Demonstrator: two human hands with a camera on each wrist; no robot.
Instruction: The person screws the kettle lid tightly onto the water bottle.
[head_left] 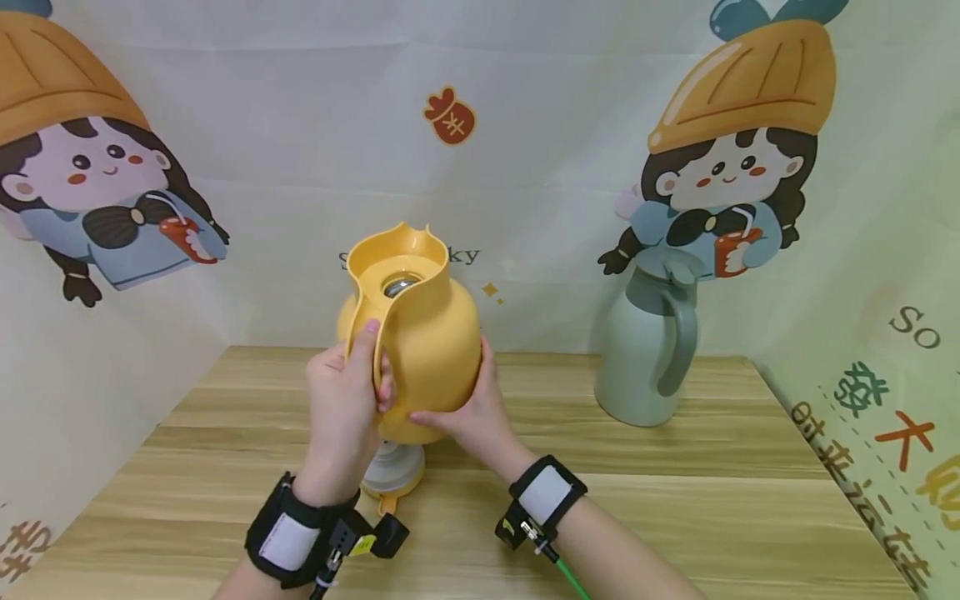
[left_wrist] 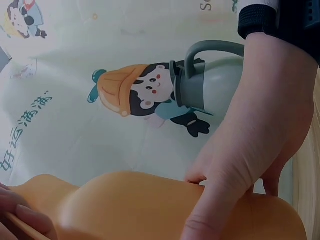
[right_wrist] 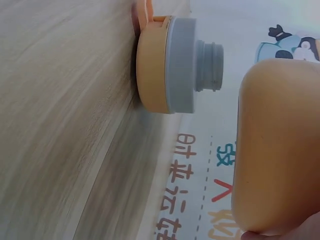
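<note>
A yellow vacuum jug (head_left: 438, 346) is held up over the table, its mouth uncovered and a shiny opening inside the collar. My left hand (head_left: 341, 400) grips its handle, thumb along the top. On the jug's lower right side, my right hand (head_left: 476, 417) holds the body, thumb in front and fingers round the far side; the left wrist view shows this right hand (left_wrist: 245, 155) too. Beneath the jug, its lid (head_left: 393, 471) lies upside down on the table, partly hidden. In the right wrist view the lid (right_wrist: 167, 65) has its grey threaded stopper pointing up, apart from the jug's base.
A grey-green jug (head_left: 645, 350) with a handle stands at the back right of the wooden table (head_left: 750, 517). Behind it hangs a pale wall sheet (head_left: 540, 208) printed with cartoon figures. A green cable (head_left: 572, 579) runs from my right wrist strap.
</note>
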